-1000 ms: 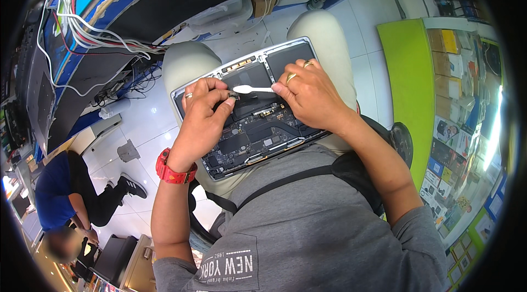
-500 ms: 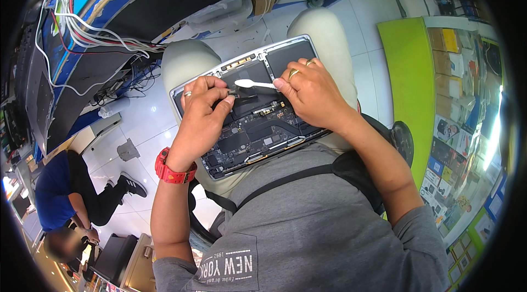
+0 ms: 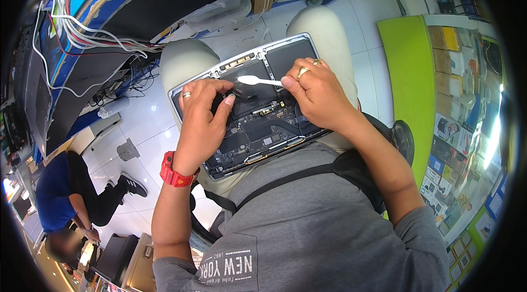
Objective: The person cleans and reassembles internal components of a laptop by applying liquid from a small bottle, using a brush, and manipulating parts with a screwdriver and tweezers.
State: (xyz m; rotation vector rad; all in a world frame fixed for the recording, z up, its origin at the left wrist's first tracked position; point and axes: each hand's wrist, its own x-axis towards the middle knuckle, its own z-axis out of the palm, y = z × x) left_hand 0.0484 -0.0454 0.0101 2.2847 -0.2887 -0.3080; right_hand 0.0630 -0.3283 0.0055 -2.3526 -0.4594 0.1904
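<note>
Grey shirt [image 3: 307, 204] nearest. Right hand [image 3: 317, 94] pinching white spoon-shaped tool [image 3: 257, 80] over opened laptop [image 3: 272, 133], which lies across pale trousers [image 3: 320, 27]. Left hand [image 3: 203, 110] at small dark part [image 3: 246, 94]; cannot tell whether grasping. Beyond: white tiled floor [image 3: 156, 119].

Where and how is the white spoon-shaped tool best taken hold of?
Probably by its narrow handle, from the right, where the right hand grips it. That slim shape suits a thumb-and-finger pinch and leaves the broad rounded end, pointing left over the open laptop, free.
</note>
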